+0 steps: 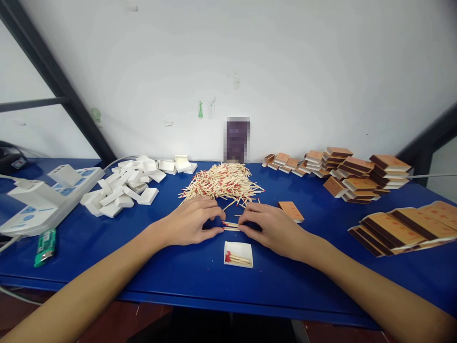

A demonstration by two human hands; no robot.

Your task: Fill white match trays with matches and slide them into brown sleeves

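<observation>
Several loose matches (231, 226) lie side by side between my hands, red heads toward the left. My left hand (194, 221) curves its thumb and fingertips around the head ends. At the opposite ends, my right hand (269, 226) pinches the matchsticks, its fingers partly covering them. Just below is a white matchbox tray (246, 248), partly filled with matches whose heads also point left. A large heap of matches (221, 183) spreads behind both hands. Beyond my right hand lies a single orange matchbox sleeve (292, 210).
White empty trays (132, 183) are piled at left, beside a white power strip (53, 205) and a green lighter (45, 247). Stacks of matchbox sleeves (357, 174) and flatter sleeves (407, 226) occupy the right. The blue table (178, 286) meets a white wall; a pixelated dark object (237, 140) stands there.
</observation>
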